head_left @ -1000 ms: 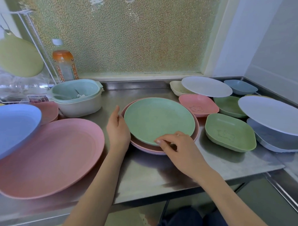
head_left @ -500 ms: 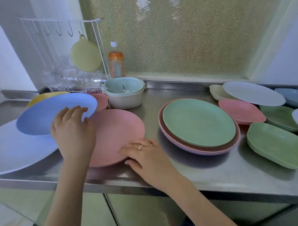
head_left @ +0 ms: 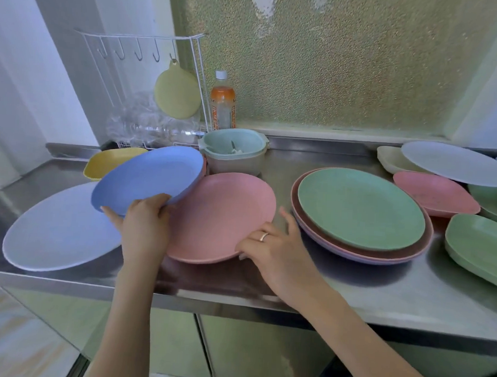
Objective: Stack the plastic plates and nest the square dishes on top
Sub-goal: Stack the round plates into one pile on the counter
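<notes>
— From your head camera, what have your hands got?

— Your left hand [head_left: 144, 226] grips the near rim of the blue plate [head_left: 148, 176], thumb on top, the plate tilted above the counter [head_left: 379, 291]. Your right hand [head_left: 276, 246] pinches the near edge of the pink plate [head_left: 220, 215], fingers curled under the rim.

— Where do the other plates sit?

— The green plate [head_left: 360, 211] lies on a stack of larger plates [head_left: 361, 254] just right of your right hand. A big pale plate [head_left: 57, 231] lies at far left, under the blue one's edge. The pink dish [head_left: 435, 193] and green dish [head_left: 481, 244] sit at right, touching nothing you hold.
</notes>
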`<state>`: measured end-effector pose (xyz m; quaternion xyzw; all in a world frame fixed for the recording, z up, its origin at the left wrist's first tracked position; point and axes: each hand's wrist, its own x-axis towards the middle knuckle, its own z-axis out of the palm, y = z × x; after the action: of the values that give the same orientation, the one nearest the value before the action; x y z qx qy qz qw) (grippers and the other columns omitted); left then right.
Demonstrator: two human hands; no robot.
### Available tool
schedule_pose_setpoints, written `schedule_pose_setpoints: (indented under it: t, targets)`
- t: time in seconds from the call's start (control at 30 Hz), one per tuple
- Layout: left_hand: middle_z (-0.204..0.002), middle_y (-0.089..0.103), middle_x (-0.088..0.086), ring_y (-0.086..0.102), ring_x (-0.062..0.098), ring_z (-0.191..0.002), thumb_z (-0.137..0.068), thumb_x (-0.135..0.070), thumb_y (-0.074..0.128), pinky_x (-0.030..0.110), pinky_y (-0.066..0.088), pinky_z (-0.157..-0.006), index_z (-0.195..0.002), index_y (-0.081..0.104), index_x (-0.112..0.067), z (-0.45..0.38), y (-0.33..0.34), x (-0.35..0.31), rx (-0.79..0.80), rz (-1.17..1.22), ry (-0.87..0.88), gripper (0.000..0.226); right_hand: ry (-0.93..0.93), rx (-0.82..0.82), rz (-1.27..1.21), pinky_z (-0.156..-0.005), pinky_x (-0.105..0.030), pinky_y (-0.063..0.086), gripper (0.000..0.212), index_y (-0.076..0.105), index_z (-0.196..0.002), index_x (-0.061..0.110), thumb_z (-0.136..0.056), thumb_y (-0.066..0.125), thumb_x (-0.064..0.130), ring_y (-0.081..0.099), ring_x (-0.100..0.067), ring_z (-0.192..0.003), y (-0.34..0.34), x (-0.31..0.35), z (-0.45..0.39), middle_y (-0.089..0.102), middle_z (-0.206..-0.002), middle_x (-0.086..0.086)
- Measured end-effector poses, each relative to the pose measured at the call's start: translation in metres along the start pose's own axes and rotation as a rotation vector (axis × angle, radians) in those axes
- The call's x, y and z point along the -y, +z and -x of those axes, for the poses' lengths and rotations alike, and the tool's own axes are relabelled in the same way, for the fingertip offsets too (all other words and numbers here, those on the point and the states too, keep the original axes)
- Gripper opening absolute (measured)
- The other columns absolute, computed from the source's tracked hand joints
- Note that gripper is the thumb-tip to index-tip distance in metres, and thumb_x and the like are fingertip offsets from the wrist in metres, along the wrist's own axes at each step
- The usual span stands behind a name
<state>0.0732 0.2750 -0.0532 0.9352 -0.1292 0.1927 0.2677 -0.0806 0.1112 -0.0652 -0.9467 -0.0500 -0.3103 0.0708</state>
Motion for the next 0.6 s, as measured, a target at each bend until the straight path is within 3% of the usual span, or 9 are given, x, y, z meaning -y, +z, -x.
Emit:
schedule_pose_setpoints:
  t: [0.07,0.2,0.3,0.37,0.47,0.6]
  targets:
    - [-0.059,0.057,0.007,0.051,0.033,-0.076,-0.083,-0.003,0.049,0.060,-0.005,-0.110,-0.066,0.058,-0.011,-0.001,-0.004,-0.004,0.004,0.047,0.062,0.021,-0.001,-0.024,0.056,-0.103,-0.062,0.029,0.014,0.068,-0.073,0.020,-0.068,0.068,0.007,0.061,-0.019,-0.079,-0.012,-0.010,0.001,0.067,-0.070,0.009]
    - [-0.060,0.053,0.005,0.050,0.032,-0.073,-0.087,-0.005,0.054,0.059,0.001,-0.110,-0.072,0.061,-0.011,0.000,-0.008,-0.014,-0.008,0.114,0.132,0.017,0.081,-0.050,0.114,-0.102,-0.059,0.034,0.019,0.071,-0.075,0.017,-0.064,0.079,0.004,0.063,-0.020,-0.079,-0.032,-0.034,0.012,0.069,-0.071,0.006]
    - [-0.074,0.065,0.010,0.058,0.034,-0.086,-0.089,-0.009,0.055,0.060,0.003,-0.110,-0.089,0.068,-0.014,0.005,-0.005,-0.025,-0.021,0.152,0.193,0.014,0.201,-0.120,0.115,-0.101,-0.054,0.037,0.005,0.071,-0.077,0.016,-0.073,0.068,0.015,0.062,-0.022,-0.080,-0.042,-0.051,0.023,0.070,-0.073,0.003]
    - [-0.077,0.067,0.011,0.059,0.034,-0.088,-0.088,-0.011,0.055,0.066,0.009,-0.108,-0.088,0.069,-0.015,0.009,0.000,-0.034,-0.044,0.172,0.252,0.014,0.297,-0.157,0.132,-0.099,-0.050,0.037,0.013,0.071,-0.080,0.015,-0.078,0.058,0.017,0.061,-0.025,-0.080,-0.048,-0.061,0.031,0.071,-0.075,0.000]
    - [-0.074,0.066,0.008,0.060,0.034,-0.086,-0.085,-0.012,0.054,0.069,0.013,-0.105,-0.087,0.070,-0.014,0.016,0.009,-0.047,-0.063,0.196,0.303,0.016,0.438,-0.166,0.169,-0.099,-0.052,0.035,0.016,0.072,-0.086,0.014,-0.079,0.064,0.002,0.063,-0.031,-0.080,-0.058,-0.071,0.045,0.073,-0.079,-0.002]
    - [-0.077,0.067,0.004,0.060,0.032,-0.090,-0.085,-0.008,0.059,0.064,0.006,-0.110,-0.095,0.071,-0.014,0.024,0.026,-0.058,-0.075,0.215,0.338,0.017,0.543,-0.165,0.172,-0.097,-0.052,0.037,0.017,0.073,-0.093,0.017,-0.083,0.066,0.006,0.062,-0.030,-0.085,-0.069,-0.085,0.062,0.074,-0.083,0.000]
